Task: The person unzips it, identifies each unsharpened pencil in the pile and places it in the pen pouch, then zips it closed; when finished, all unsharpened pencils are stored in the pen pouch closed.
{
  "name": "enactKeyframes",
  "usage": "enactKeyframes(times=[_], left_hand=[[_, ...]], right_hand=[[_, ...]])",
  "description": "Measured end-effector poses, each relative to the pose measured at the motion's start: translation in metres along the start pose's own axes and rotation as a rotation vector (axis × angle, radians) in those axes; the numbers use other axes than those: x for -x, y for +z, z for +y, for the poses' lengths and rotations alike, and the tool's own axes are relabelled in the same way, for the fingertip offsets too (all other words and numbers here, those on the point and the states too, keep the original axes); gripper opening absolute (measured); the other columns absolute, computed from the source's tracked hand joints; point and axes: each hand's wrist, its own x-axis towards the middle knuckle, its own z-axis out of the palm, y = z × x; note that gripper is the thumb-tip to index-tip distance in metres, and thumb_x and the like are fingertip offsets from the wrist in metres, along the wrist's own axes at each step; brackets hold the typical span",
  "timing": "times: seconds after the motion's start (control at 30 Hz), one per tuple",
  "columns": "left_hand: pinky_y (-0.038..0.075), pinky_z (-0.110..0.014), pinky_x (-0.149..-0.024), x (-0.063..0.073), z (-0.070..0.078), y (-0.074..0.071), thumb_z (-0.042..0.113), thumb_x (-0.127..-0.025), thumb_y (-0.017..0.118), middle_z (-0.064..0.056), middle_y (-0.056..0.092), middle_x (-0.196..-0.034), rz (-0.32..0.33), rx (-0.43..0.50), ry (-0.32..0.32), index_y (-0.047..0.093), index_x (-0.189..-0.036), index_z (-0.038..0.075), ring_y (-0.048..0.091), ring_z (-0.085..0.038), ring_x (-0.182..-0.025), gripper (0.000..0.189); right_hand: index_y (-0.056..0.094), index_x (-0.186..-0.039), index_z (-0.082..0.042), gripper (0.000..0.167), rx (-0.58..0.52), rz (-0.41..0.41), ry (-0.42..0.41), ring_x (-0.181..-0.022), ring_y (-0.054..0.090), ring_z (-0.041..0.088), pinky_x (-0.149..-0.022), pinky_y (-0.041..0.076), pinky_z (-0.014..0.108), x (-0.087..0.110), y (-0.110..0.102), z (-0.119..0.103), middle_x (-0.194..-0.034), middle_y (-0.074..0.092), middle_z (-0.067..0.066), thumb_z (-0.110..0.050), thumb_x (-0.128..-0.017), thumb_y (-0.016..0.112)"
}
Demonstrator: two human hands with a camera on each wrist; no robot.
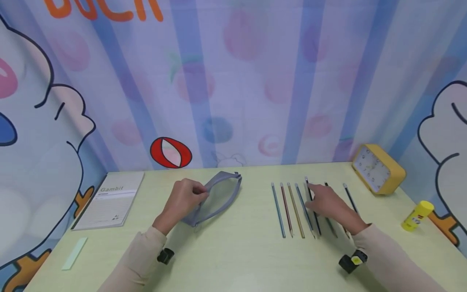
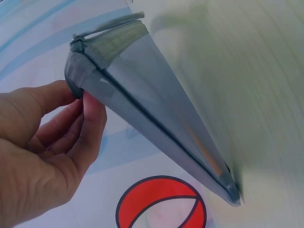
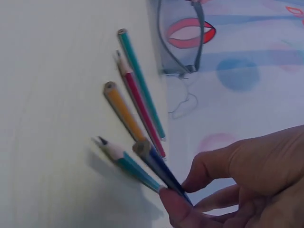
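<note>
My left hand (image 1: 186, 198) pinches the edge of a grey-blue mesh zip pouch (image 2: 142, 76), whose mouth gapes. A faint orange-brown streak shows on the mesh in the left wrist view. On the table's right side, my right hand (image 1: 326, 202) pinches a dark blue pencil (image 3: 159, 164) between thumb and finger. Left of it lie a teal pencil (image 1: 278, 210), a red pencil (image 1: 286, 209), a yellow pencil (image 1: 296, 210) and a blue pencil (image 1: 303, 202) in a row. Further pencils, such as a dark one (image 1: 350, 197), lie partly hidden beneath the right hand and forearm.
A notebook (image 1: 113, 198) lies at the far left, with a pale green strip (image 1: 74, 253) in front of it. A yellow clock (image 1: 379, 168) stands at the back right, near a yellow glue stick (image 1: 417, 215). A printed curtain (image 1: 251, 101) borders the table's back edge.
</note>
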Motion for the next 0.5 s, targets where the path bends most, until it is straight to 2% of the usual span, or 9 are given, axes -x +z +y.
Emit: enactKeyframes(times=[0.03,0.1,0.2,0.33,0.5], left_hand=[[0.059,-0.028,-0.066,0.000,0.000,0.000,0.009,-0.087,0.077,-0.007,0.078,-0.085,0.000,-0.002,0.000,0.081,-0.095,0.003,0.068,-0.011,-0.070,0.011],[0.059,-0.028,-0.066,0.000,0.000,0.000,0.009,-0.087,0.077,-0.007,0.078,-0.085,0.001,-0.005,0.000,0.080,-0.095,0.003,0.068,-0.011,-0.070,0.011],[0.059,-0.029,-0.066,-0.001,0.001,-0.001,0.009,-0.087,0.077,-0.007,0.078,-0.085,0.005,-0.011,0.000,0.080,-0.095,0.003,0.068,-0.011,-0.070,0.011],[0.060,-0.029,-0.067,-0.002,0.002,0.000,0.009,-0.087,0.076,-0.008,0.078,-0.086,-0.003,-0.012,-0.005,0.080,-0.096,0.002,0.068,-0.011,-0.070,0.011],[0.060,-0.029,-0.067,-0.004,0.005,0.001,0.010,-0.087,0.077,-0.008,0.078,-0.087,-0.017,-0.008,-0.022,0.080,-0.096,0.003,0.068,-0.011,-0.070,0.012]], right_hand=[[0.022,-0.152,0.017,0.070,-0.035,-0.018,0.007,-0.060,0.063,0.020,-0.068,0.054,0.041,0.000,-0.002,0.001,-0.092,0.068,0.023,-0.009,-0.097,0.056],[0.020,-0.154,0.015,0.071,-0.088,-0.039,0.006,-0.066,0.067,0.018,-0.075,0.056,0.042,-0.001,-0.006,0.002,-0.082,0.066,0.015,-0.011,-0.098,0.056],[0.019,-0.156,0.011,0.071,-0.211,-0.065,-0.020,-0.073,0.070,0.019,-0.078,0.058,0.043,-0.002,-0.010,0.003,-0.094,0.067,0.017,-0.013,-0.099,0.055],[0.020,-0.158,0.006,0.070,-0.402,-0.148,-0.087,-0.085,0.070,0.021,-0.082,0.059,0.041,-0.001,-0.012,0.001,-0.112,0.063,0.025,-0.015,-0.100,0.054],[0.026,-0.159,-0.004,0.067,-0.605,-0.302,-0.157,-0.085,0.060,0.015,-0.087,0.055,0.035,-0.004,-0.004,-0.011,-0.113,0.058,0.017,-0.017,-0.100,0.055]])
